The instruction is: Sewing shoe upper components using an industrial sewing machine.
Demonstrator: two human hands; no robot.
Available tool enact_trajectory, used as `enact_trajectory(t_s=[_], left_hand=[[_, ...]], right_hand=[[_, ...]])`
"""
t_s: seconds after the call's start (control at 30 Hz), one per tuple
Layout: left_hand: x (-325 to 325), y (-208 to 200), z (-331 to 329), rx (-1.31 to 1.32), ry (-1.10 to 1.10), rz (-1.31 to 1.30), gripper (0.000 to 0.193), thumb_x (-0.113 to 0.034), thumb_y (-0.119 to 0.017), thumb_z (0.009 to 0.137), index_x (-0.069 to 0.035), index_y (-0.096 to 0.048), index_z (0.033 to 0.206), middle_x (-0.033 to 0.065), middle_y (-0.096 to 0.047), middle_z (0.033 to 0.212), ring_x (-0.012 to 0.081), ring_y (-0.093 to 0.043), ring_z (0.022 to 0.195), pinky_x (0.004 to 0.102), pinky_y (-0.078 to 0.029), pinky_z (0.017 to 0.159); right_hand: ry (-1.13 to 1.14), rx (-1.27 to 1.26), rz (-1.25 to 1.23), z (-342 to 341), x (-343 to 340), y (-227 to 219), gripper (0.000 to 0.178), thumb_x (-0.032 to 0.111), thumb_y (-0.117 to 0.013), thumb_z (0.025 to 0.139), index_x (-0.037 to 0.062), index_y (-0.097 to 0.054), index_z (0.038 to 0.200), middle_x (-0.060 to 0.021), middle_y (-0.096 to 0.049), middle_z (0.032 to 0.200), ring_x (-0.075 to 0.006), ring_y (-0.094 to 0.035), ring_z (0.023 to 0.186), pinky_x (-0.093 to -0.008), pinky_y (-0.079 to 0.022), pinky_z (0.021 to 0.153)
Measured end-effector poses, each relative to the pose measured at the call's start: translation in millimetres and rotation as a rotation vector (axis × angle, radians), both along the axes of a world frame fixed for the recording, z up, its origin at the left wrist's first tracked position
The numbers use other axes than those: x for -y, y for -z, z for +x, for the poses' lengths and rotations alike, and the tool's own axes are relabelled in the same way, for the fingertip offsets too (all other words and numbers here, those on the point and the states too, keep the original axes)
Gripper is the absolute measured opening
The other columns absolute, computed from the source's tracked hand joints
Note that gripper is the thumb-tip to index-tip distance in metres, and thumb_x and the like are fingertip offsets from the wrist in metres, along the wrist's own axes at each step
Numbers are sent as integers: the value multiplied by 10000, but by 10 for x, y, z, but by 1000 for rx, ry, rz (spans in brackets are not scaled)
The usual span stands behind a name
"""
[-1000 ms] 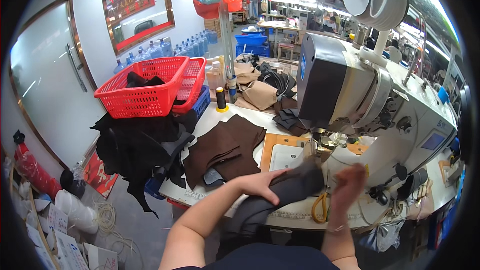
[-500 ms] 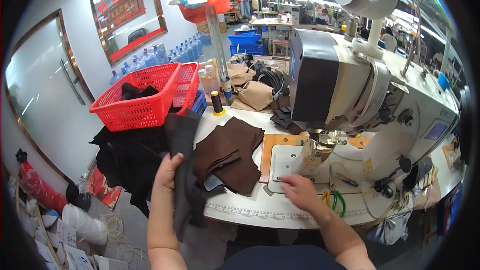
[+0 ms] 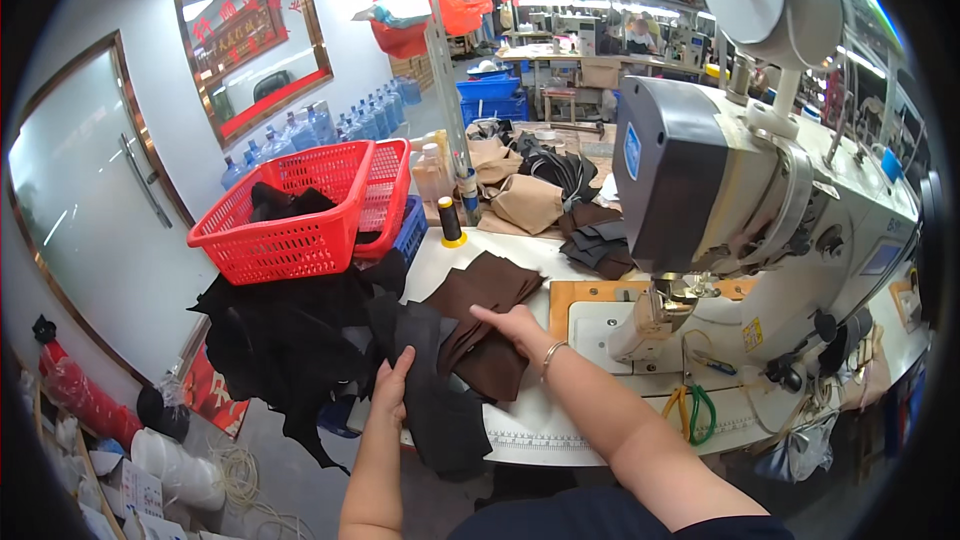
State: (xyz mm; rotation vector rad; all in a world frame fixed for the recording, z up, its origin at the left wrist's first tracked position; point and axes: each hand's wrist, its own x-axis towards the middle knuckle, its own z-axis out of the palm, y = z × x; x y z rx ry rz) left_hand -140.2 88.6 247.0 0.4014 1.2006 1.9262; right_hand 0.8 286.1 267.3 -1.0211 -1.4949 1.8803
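My left hand (image 3: 393, 387) is closed on a long dark grey fabric piece (image 3: 438, 402), its thumb on the near face and its other fingers mostly hidden behind. The piece hangs over the table's front edge. Across the table reaches my right hand (image 3: 512, 326), with a bracelet at the wrist. It closes on the edge of several brown fabric pieces (image 3: 487, 285), fanned in a loose stack; some of its fingers are hidden. To the right stands a sewing machine (image 3: 655, 175), its needle area apart from both hands.
Red baskets (image 3: 280, 267) holding black scraps stand at left, above draped black material (image 3: 270, 360). A thread spool (image 3: 451, 223) is behind the brown stack. Green-and-yellow-handled scissors (image 3: 690, 412) lie near the table's front edge. Fabric bundles (image 3: 527, 202) lie farther back.
My right hand has moved left from beside the machine plate to the brown pieces. My left hand has brought the dark grey piece right and lower, in front of the brown stack. The view has shifted slightly.
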Motion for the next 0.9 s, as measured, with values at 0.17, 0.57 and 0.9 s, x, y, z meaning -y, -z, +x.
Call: enact_trajectory(t_s=[0.17, 0.57, 0.9], left_hand=[[60, -50, -72, 58, 205, -103, 468, -256, -643, 863, 6, -476, 1213, 117, -603, 1084, 234, -617, 933, 371, -536, 757], [99, 161, -361, 218, 117, 18, 405, -403, -671, 807, -84, -620, 1052, 38, -647, 967, 191, -613, 855, 329, -507, 729], [-432, -133, -348, -990, -19, -427, 794, -290, -738, 733, 47, -340, 1332, 209, -474, 1279, 336, -501, 1137, 415, -409, 953]], right_hand=[[-137, 595, 319, -157, 24, -237, 599, 213, -823, 601, -77, -570, 1060, -179, -623, 1072, -223, -603, 995, -305, -462, 862], [-106, -116, 647, 1764, 952, -913, 671, 217, -772, 699, -57, -455, 1223, -156, -579, 1174, -219, -535, 1098, -327, -386, 977], [226, 494, 840, 3868, 888, -1041, 802, 324, -807, 633, -61, -448, 1238, -211, -563, 1182, -284, -522, 1129, -348, -379, 983]])
